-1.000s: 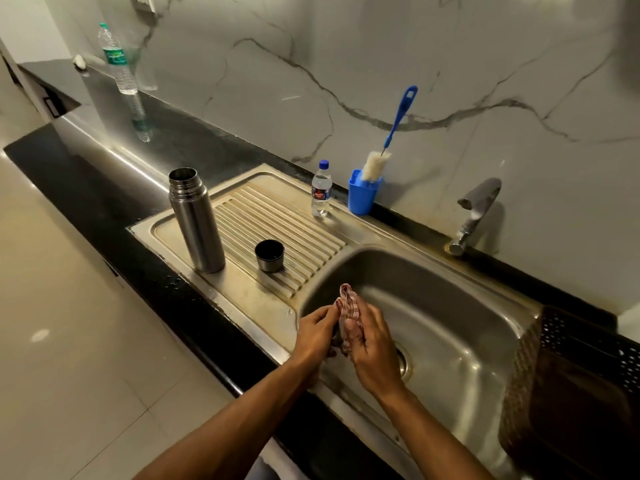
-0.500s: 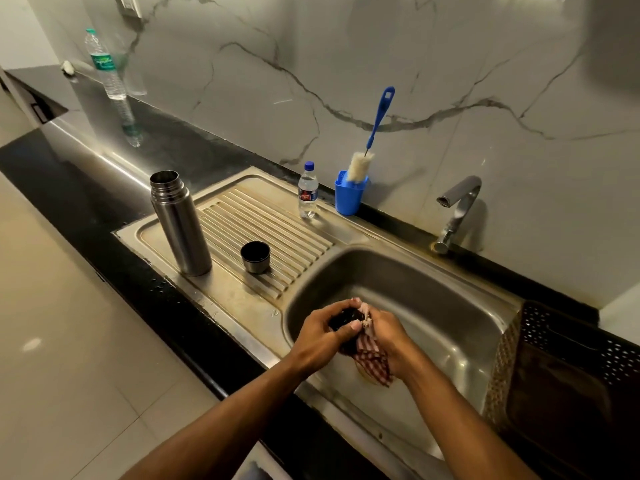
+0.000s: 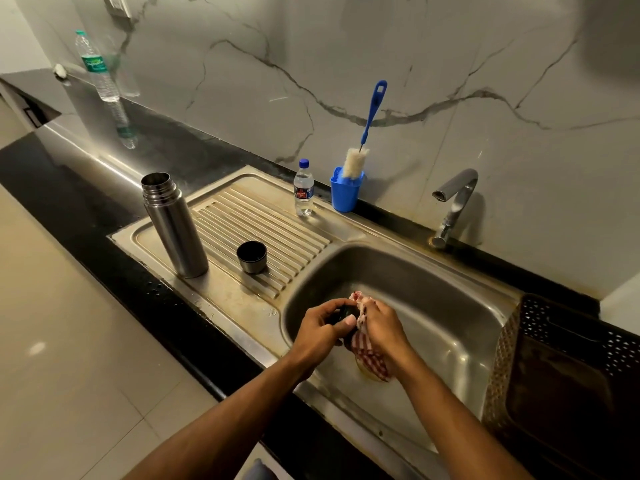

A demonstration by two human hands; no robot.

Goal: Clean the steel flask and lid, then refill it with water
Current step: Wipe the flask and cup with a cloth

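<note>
Over the sink (image 3: 450, 306), the left hand (image 3: 320, 332) curls closed around a small dark lid (image 3: 341, 315); the right hand (image 3: 381, 327) grips a checked cloth (image 3: 369, 355) pressed against it. The flask (image 3: 173, 226) stands open on the drainboard (image 3: 277, 216), well left of both hands, beside a cup (image 3: 251, 257).

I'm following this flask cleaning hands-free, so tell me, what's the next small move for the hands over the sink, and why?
Probably turn the small dark part a little in the left hand and rub on with the checked cloth in the right hand. Both hands are closed on it above the sink, while the open flask and cup wait on the drainboard.
</note>
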